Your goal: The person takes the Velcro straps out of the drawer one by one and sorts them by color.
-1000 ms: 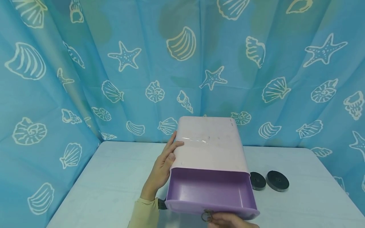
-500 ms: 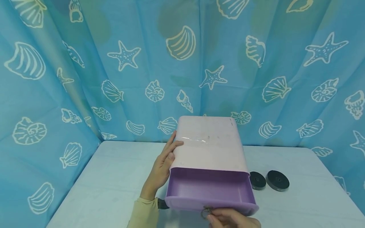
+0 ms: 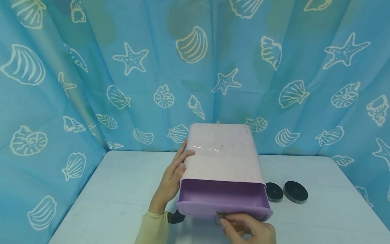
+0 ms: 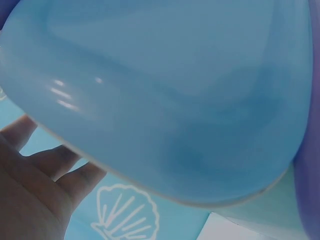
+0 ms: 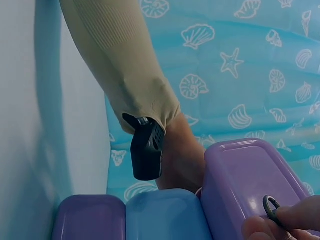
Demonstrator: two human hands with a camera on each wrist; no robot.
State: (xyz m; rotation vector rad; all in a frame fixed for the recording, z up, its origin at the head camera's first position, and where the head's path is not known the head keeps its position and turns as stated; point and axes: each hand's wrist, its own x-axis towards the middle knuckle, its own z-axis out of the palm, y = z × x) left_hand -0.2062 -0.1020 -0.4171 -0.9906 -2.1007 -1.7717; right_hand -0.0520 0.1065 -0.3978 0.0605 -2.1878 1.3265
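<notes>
Two hands on one pink cabinet (image 3: 223, 154) at table (image 3: 100, 200) centre | left hand (image 3: 170, 183) flat, fingers straight against cabinet side, likely bracing it | purple drawer (image 3: 222, 200) partly out, just beyond right fingertips | right hand (image 3: 248, 230) pinching metal ring pull (image 3: 218, 218), apparently to slide drawer | two black discs (image 3: 286, 192) right of fingers, apart

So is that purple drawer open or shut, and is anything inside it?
Partly open: the purple drawer sticks out of the pink case. The inside that shows looks empty. The right hand pinches its ring pull.
</notes>
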